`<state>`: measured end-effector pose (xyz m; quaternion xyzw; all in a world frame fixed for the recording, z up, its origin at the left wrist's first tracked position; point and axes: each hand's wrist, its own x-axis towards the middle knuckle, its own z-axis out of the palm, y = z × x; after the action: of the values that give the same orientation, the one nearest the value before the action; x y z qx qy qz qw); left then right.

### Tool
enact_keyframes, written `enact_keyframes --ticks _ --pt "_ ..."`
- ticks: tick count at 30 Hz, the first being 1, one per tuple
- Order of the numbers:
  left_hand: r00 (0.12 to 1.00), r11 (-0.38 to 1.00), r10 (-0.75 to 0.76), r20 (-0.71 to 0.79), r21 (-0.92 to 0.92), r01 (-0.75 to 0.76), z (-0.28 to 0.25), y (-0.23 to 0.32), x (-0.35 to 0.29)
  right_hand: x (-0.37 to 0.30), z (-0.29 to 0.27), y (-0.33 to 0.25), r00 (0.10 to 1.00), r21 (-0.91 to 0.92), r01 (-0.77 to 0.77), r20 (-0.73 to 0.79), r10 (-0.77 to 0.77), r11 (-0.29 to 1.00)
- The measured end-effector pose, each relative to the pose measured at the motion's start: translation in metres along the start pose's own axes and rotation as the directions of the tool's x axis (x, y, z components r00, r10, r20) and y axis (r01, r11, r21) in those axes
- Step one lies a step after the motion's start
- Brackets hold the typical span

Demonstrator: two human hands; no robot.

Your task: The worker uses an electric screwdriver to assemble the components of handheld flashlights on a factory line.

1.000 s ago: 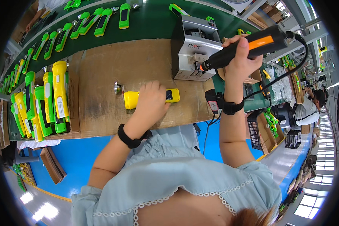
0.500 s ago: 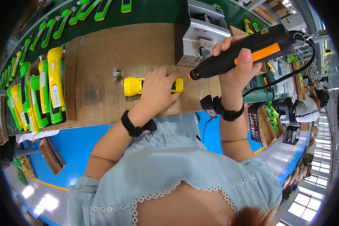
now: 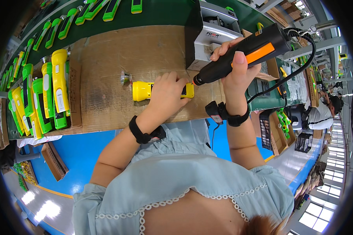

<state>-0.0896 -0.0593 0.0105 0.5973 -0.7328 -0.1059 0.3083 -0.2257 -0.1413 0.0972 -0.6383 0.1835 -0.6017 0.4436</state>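
A yellow flashlight lies across the cardboard work surface, its wide head to the left. My left hand is closed over its middle, hiding much of the body and pressing it down. In my right hand is a black and orange electric screwdriver, with my fingers wrapped round its barrel. The screwdriver's tip points down and left at the flashlight's tail end; whether it touches cannot be told. A small shiny reflector sits just beyond the flashlight's head.
A carton full of yellow and green flashlights stands at the left. More flashlights line the green bench behind. A metal machine stands back right, and a black cable trails from the screwdriver. Far right, another person is seated.
The screwdriver in my right hand has moved left and its tip is now at the flashlight's tail end. The whole bench scene has shifted slightly right in the view.
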Motion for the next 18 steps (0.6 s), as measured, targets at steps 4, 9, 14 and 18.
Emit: enact_keyframes --ticks 4,9,14,18 --pt "1.000 1.000 -0.005 -0.005 -0.024 0.005 0.000 -0.001 0.000 0.003 0.000 0.003 0.999 -0.015 -0.008 0.044 0.009 1.000" --pt "0.999 0.999 -0.034 -0.027 -0.036 0.033 0.001 0.002 -0.001 -0.004 0.003 0.012 0.995 -0.010 -0.055 0.085 0.056 0.998" --pt "0.999 0.998 -0.034 -0.040 -0.057 0.031 0.001 0.001 0.001 -0.007 0.007 0.011 0.992 -0.024 -0.069 0.103 0.071 0.997" --pt "1.000 0.999 -0.029 0.003 -0.030 0.029 0.002 0.000 0.004 -0.010 0.006 0.011 0.992 0.012 -0.073 0.103 0.071 0.997"
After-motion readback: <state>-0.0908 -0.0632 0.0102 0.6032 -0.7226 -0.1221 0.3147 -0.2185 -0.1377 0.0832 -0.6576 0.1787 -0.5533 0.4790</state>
